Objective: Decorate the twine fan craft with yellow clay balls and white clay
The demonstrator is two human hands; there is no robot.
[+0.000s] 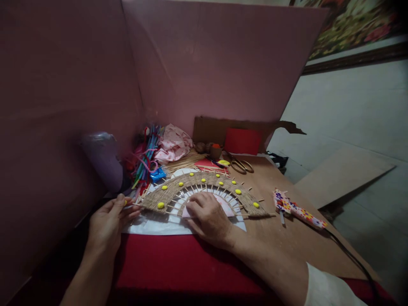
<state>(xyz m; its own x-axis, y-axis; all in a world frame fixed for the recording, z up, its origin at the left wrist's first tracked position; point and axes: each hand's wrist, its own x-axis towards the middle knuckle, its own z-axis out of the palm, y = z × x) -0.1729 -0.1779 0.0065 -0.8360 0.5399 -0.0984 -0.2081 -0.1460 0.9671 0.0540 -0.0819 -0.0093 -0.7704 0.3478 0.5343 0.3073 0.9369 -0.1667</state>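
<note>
A half-round woven fan [188, 180] of tan twine on thin wooden sticks, dotted with several yellow ovals, lies flat over a white sheet [153, 228]. At its left tip, the thumb and fingers of my left hand [110, 216] pinch a small yellow piece beside the end stick. My right hand [207, 214] holds the fan down at its inner centre, fingers bent over a pale pink half-round piece [225, 206]. That hand hides part of the pink piece and the inner stick ends.
To the right lies a flower-patterned glue gun [298, 210] with a black cord. Brass-handled scissors [240, 165], a red card [242, 141], loose sticks [181, 163], pink cloth [174, 142] and coloured pipe cleaners [149, 155] fill the back. Tall panels [219, 63] stand behind and left.
</note>
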